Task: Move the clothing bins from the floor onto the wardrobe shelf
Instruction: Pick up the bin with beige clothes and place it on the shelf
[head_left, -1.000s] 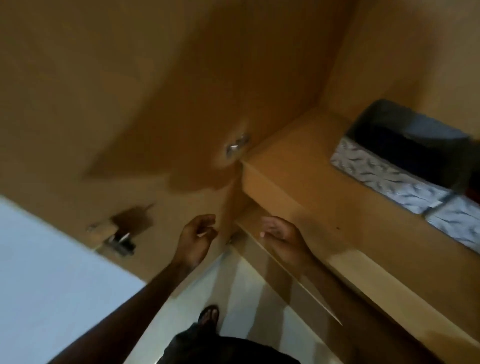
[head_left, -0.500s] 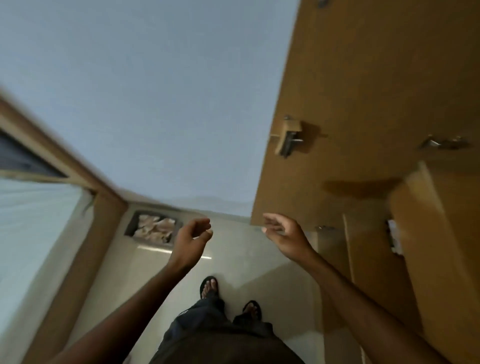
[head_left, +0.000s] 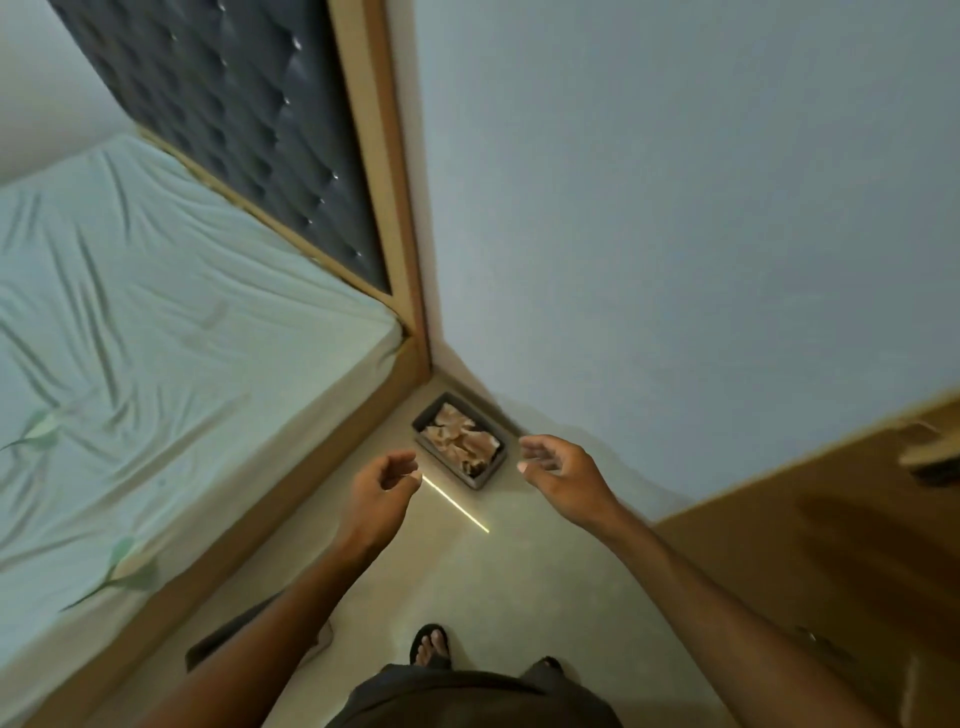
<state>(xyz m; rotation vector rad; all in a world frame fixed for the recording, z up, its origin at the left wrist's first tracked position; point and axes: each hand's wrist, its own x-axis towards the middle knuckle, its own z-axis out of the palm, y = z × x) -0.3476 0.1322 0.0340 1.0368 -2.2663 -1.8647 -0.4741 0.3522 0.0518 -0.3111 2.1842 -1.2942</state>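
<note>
1. Head view shows one clothing bin (head_left: 460, 448) on the floor (head_left: 498, 582), tucked into the corner where the bed frame (head_left: 291, 499) meets the pale wall (head_left: 675, 234). It is a dark, low, rectangular box with tan fabric heaped inside, standing flat with its open top up.

2. Both my hands are empty and raised ahead of me, well above the bin. My left hand (head_left: 382, 499) is loosely curled, fingers half bent toward the palm, gripping nothing. My right hand (head_left: 563, 470) is more open, fingers spread and slightly hooked, also holding nothing.

3. I judge the step to be the approach and pickup, so I should walk forward and bend at the knees rather than stoop; my sandalled foot (head_left: 430, 644) is well short of the bin.

4. The bin sits close to the wall on its far side and near the bed frame on the left, so room for fingers looks tight there. I would take it by its two short ends, one hand each, or first slide it out toward me.

5. The fabric is piled to about rim height and looks loose, so I should lift level and slowly to keep it from spilling.

6. The wardrobe (head_left: 831, 561) stands to my right; its shelf is out of view, so I would turn with the bin held close to my body.
</note>
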